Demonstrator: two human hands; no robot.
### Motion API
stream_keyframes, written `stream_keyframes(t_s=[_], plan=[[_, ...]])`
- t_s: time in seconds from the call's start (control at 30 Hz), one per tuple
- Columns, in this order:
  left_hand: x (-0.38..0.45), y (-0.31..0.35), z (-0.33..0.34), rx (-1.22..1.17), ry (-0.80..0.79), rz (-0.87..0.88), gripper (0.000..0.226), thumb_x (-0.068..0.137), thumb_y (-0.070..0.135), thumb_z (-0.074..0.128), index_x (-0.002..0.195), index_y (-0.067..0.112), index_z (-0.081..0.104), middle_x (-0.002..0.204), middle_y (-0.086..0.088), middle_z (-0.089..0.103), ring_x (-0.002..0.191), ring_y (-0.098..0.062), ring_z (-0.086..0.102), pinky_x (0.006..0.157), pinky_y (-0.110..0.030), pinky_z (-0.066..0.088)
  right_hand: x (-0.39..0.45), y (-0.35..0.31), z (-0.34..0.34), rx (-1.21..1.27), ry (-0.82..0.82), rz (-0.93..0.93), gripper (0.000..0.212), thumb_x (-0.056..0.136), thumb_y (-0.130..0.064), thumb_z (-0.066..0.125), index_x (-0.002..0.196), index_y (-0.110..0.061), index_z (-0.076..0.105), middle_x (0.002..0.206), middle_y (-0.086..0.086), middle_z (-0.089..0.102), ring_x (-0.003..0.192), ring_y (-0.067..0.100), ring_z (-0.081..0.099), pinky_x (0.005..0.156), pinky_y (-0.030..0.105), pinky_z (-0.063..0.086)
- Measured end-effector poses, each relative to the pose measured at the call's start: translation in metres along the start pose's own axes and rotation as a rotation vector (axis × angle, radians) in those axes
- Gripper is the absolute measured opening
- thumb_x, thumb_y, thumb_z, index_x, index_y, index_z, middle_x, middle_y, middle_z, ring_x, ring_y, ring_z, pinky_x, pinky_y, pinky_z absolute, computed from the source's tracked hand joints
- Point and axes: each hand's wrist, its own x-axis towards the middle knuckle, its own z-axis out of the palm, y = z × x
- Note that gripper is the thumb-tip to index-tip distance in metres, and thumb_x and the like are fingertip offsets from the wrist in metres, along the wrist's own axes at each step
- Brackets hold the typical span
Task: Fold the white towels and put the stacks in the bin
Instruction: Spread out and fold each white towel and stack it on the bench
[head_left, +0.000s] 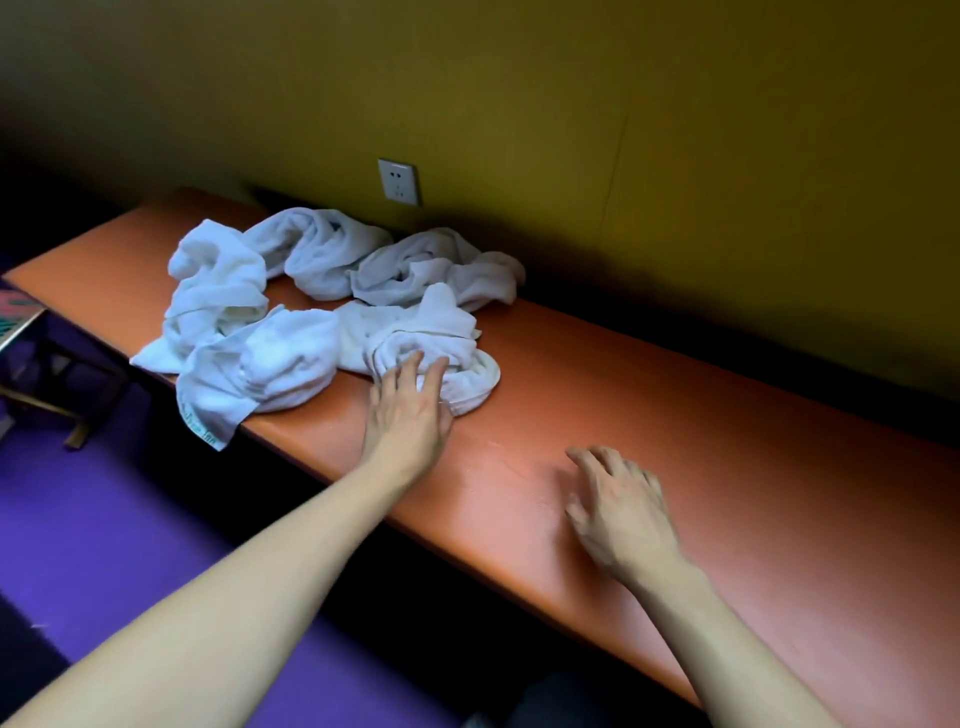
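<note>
While five crumpled white towels (322, 312) lie heaped on the orange bench (675, 441), my left hand (410, 410) touches the nearest one with spread fingers; my right hand (618, 509) hovers relaxed, empty. The hem lettering is unreadable.

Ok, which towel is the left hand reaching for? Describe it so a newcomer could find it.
Start at the orange bench below the wall socket, where crumpled white towels lie in a pile. The left hand touches the towel at the pile's near right end, beside bare bench. Unlike the others, it is coiled into a loop at the front.
</note>
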Motion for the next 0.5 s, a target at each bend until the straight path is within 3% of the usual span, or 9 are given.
stream_keyframes(t_s=[0.07, 0.17, 0.23, 0.3, 0.37, 0.5], plan=[[0.032, -0.01, 0.0, 0.042, -0.004, -0.033, 0.062, 0.093, 0.023, 0.059, 0.152, 0.022, 0.04, 0.158, -0.015, 0.037, 0.139, -0.039, 0.04, 0.108, -0.054, 0.037, 0.002, 0.001, 0.004, -0.002, -0.007, 0.007, 0.055, 0.093, -0.035, 0.053, 0.147, -0.032, 0.042, 0.146, -0.002, 0.047, 0.129, 0.025, 0.048, 0.11, 0.04, 0.031], [0.066, -0.024, 0.002, 0.025, -0.058, -0.176, 0.067, 0.097, 0.028, 0.056, 0.157, 0.023, 0.026, 0.161, -0.011, 0.031, 0.145, -0.035, 0.031, 0.11, -0.053, 0.032, 0.0, 0.003, 0.005, 0.014, 0.006, 0.01, 0.055, 0.093, -0.035, 0.054, 0.147, -0.031, 0.043, 0.145, -0.002, 0.048, 0.128, 0.025, 0.049, 0.11, 0.041, 0.031], [0.072, -0.031, 0.006, -0.076, -0.15, -0.249, 0.051, 0.097, 0.027, 0.055, 0.146, 0.02, 0.042, 0.144, -0.015, 0.048, 0.132, -0.039, 0.044, 0.102, -0.05, 0.037, -0.004, 0.007, 0.003, 0.026, 0.025, 0.005, 0.055, 0.093, -0.034, 0.054, 0.147, -0.031, 0.044, 0.144, -0.002, 0.049, 0.128, 0.025, 0.049, 0.109, 0.041, 0.031], [0.064, -0.032, 0.009, -0.191, -0.185, -0.213, 0.025, 0.093, 0.022, 0.056, 0.118, 0.018, 0.057, 0.116, -0.016, 0.06, 0.111, -0.041, 0.057, 0.088, -0.046, 0.045, -0.009, 0.01, -0.001, 0.036, 0.033, 0.016, 0.054, 0.094, -0.034, 0.054, 0.147, -0.031, 0.043, 0.144, -0.003, 0.048, 0.128, 0.024, 0.048, 0.109, 0.04, 0.03], [0.044, -0.026, 0.007, -0.313, -0.208, -0.112, 0.01, 0.087, 0.025, 0.057, 0.096, 0.022, 0.056, 0.096, -0.011, 0.061, 0.096, -0.038, 0.061, 0.076, -0.044, 0.049, -0.013, 0.012, -0.006, 0.049, 0.041, 0.025, 0.055, 0.093, -0.033, 0.053, 0.147, -0.031, 0.043, 0.143, -0.002, 0.048, 0.127, 0.024, 0.048, 0.109, 0.04, 0.03], [-0.008, -0.004, 0.003, -0.437, -0.336, 0.051, 0.018, 0.077, 0.036, 0.051, 0.094, 0.031, 0.048, 0.085, 0.001, 0.065, 0.084, -0.03, 0.063, 0.072, -0.042, 0.054, -0.027, 0.01, -0.018, 0.056, 0.057, 0.021, 0.056, 0.091, -0.03, 0.054, 0.146, -0.03, 0.044, 0.14, -0.002, 0.05, 0.123, 0.025, 0.049, 0.106, 0.04, 0.03]])
